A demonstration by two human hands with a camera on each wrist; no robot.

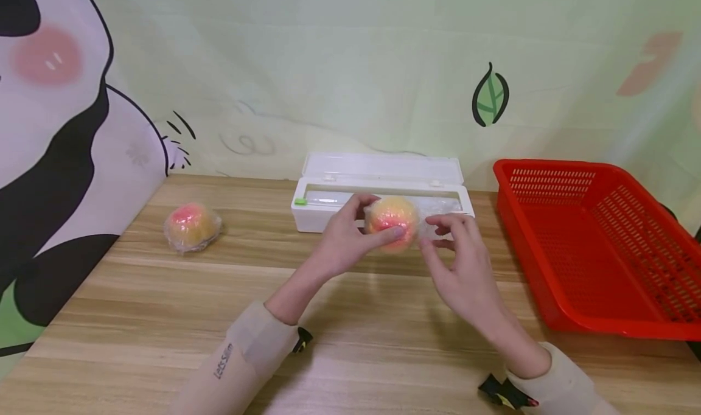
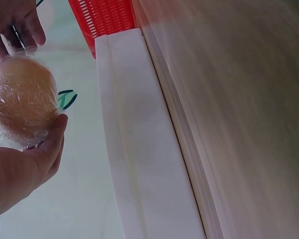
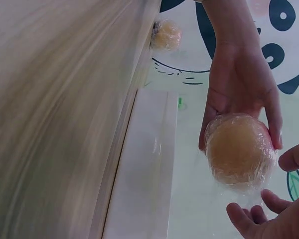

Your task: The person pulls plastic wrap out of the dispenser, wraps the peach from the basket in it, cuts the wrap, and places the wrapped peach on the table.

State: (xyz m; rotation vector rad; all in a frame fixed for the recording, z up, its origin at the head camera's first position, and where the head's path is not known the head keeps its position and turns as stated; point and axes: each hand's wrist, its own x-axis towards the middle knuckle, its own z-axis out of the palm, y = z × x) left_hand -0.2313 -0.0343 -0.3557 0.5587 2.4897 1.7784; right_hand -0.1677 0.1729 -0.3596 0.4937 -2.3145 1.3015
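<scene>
A yellow and pink peach (image 1: pixel 392 209) in clear plastic wrap is held above the table in front of a white cling film box. My left hand (image 1: pixel 350 240) grips the peach between thumb and fingers, from its left side. Loose plastic wrap (image 1: pixel 434 207) sticks out from the right of the fruit. Close by that loose end is my right hand (image 1: pixel 464 268), its thumb and bent fingers spread apart in the right wrist view. Another wrapped peach (image 1: pixel 191 225) sits on the table at the left.
The cling film box (image 1: pixel 312 221) stands at the back with its lid raised, a roll inside and a green slider on its left. At the right is a red perforated basket (image 1: pixel 553 284). A printed cloth hangs behind the wooden table (image 1: pixel 378 342).
</scene>
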